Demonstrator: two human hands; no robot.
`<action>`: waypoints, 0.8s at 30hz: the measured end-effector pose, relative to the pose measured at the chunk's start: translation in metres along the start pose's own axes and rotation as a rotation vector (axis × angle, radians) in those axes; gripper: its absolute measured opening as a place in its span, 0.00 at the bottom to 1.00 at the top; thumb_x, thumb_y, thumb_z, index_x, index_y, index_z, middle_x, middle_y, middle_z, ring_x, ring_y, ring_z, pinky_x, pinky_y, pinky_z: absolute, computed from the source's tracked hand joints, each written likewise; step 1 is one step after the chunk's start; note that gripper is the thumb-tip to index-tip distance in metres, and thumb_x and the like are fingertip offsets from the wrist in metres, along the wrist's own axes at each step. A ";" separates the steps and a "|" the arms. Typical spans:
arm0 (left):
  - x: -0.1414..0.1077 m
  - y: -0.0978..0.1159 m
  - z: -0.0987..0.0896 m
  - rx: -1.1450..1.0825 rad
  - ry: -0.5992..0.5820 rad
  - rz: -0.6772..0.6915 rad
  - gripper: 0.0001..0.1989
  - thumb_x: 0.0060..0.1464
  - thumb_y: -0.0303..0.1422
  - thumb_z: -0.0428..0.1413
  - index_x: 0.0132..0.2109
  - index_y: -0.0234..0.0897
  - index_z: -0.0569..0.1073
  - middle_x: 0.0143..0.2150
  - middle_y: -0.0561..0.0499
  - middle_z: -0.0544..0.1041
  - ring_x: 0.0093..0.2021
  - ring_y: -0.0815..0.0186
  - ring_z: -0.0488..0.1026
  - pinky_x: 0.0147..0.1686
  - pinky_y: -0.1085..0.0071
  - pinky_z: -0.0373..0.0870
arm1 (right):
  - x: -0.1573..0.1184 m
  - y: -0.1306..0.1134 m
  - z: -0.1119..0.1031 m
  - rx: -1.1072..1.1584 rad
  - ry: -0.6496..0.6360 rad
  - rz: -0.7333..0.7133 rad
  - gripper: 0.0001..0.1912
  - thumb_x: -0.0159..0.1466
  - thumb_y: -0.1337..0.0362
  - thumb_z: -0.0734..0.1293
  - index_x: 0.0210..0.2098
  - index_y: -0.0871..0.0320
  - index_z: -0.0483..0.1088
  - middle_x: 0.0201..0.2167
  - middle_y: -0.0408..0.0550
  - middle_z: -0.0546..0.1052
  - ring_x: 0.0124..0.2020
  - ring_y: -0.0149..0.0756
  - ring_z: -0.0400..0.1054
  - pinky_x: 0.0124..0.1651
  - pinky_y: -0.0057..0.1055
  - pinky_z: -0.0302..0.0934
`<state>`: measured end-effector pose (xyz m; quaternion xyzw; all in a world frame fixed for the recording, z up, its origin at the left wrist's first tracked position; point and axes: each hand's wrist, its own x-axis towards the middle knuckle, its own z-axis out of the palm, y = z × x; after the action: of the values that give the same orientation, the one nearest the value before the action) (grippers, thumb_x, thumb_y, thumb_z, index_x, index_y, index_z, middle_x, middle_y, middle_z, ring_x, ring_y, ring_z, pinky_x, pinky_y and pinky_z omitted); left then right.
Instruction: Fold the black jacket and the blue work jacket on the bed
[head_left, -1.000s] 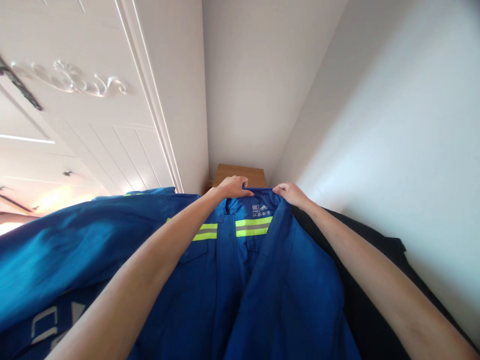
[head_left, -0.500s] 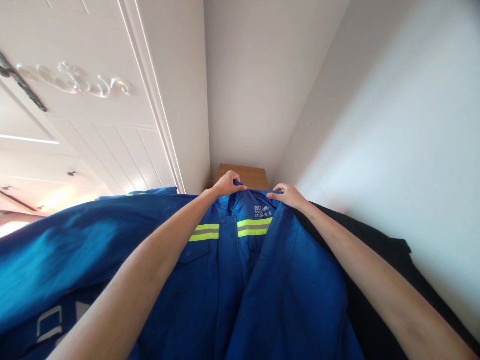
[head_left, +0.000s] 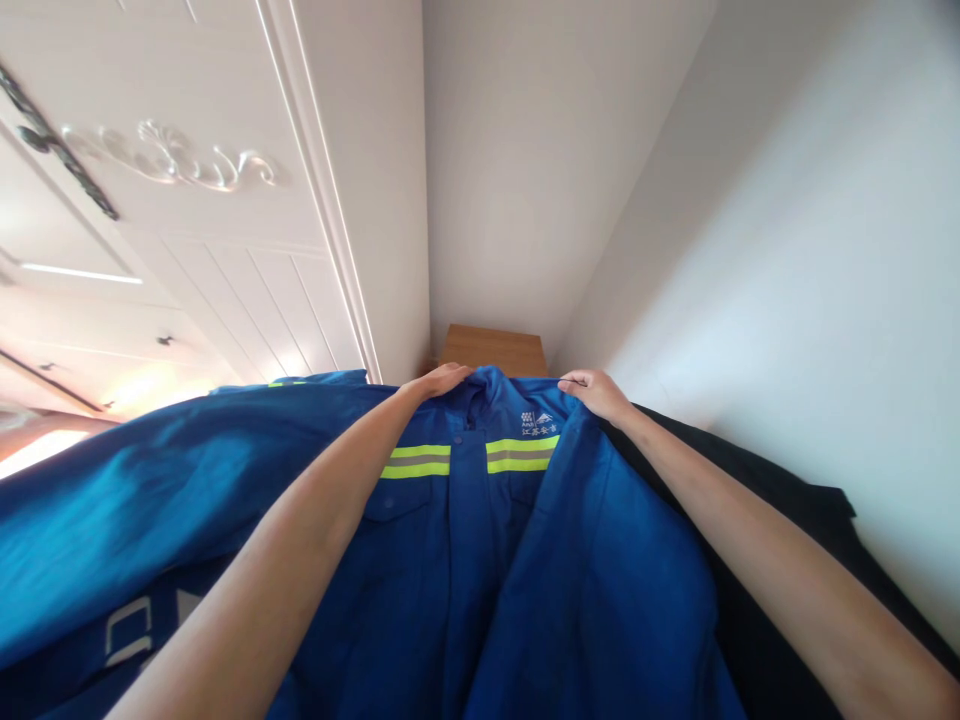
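Note:
A blue work jacket [head_left: 465, 560] with yellow-green and grey reflective bands and a white chest logo spreads out before me, its collar at the far end. My left hand [head_left: 444, 380] rests at the shoulder just left of the collar, its fingers closed over the jacket's top edge and partly hidden. On the other shoulder, my right hand [head_left: 600, 392] pinches the cloth between thumb and fingers. The jacket front is buttoned near the collar, and one chest pocket flap shows beside my left forearm.
Dark cloth [head_left: 787, 500] lies along the right, under my right forearm. More blue cloth [head_left: 112, 510] with pale markings spreads left. A wooden surface [head_left: 495, 347] stands beyond the collar. A white panelled door [head_left: 225, 90] is at the left, a pale wall [head_left: 825, 250] at the right.
My left hand has moved from the collar's edge outward onto the left shoulder, and the collar now stands uncovered. My right hand has shifted slightly outward along the right shoulder. The whole view has shifted slightly.

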<state>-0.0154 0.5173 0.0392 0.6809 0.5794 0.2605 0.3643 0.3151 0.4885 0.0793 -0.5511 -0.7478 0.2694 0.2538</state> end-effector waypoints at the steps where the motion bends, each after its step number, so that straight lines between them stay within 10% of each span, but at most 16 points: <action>1: -0.001 -0.003 -0.001 0.003 -0.031 -0.015 0.26 0.59 0.55 0.47 0.35 0.38 0.79 0.39 0.44 0.81 0.41 0.56 0.76 0.41 0.67 0.70 | 0.000 0.001 0.000 -0.008 0.005 0.003 0.19 0.60 0.49 0.65 0.34 0.58 0.77 0.28 0.46 0.78 0.30 0.37 0.70 0.35 0.30 0.61; 7: -0.012 -0.007 -0.011 -0.107 -0.112 -0.092 0.36 0.54 0.64 0.44 0.37 0.39 0.81 0.39 0.44 0.82 0.39 0.57 0.77 0.38 0.67 0.71 | 0.001 0.009 -0.001 0.027 0.029 0.058 0.22 0.59 0.45 0.67 0.33 0.59 0.77 0.29 0.47 0.79 0.31 0.38 0.70 0.35 0.31 0.62; 12: -0.012 -0.012 -0.016 -0.018 0.092 -0.099 0.25 0.51 0.58 0.56 0.26 0.39 0.74 0.24 0.50 0.75 0.28 0.63 0.71 0.29 0.70 0.67 | -0.002 0.017 -0.001 0.111 0.063 0.223 0.19 0.54 0.48 0.72 0.29 0.60 0.77 0.27 0.48 0.79 0.27 0.36 0.69 0.32 0.30 0.62; 19: 0.000 -0.012 -0.013 0.150 0.320 -0.175 0.23 0.64 0.49 0.43 0.31 0.38 0.69 0.28 0.46 0.74 0.37 0.57 0.74 0.33 0.68 0.64 | 0.002 0.007 0.001 -0.006 0.052 0.288 0.06 0.56 0.63 0.70 0.27 0.58 0.78 0.30 0.49 0.81 0.32 0.38 0.73 0.38 0.31 0.64; 24: -0.009 0.002 -0.003 0.220 0.180 -0.060 0.27 0.64 0.53 0.41 0.33 0.36 0.72 0.33 0.42 0.77 0.41 0.53 0.76 0.37 0.66 0.66 | 0.008 -0.003 0.002 -0.204 0.081 0.211 0.06 0.56 0.61 0.72 0.31 0.56 0.78 0.34 0.49 0.81 0.37 0.40 0.74 0.42 0.32 0.65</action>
<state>-0.0179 0.5090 0.0429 0.6730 0.6548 0.2444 0.2419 0.3102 0.4953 0.0805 -0.6601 -0.6984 0.1945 0.1967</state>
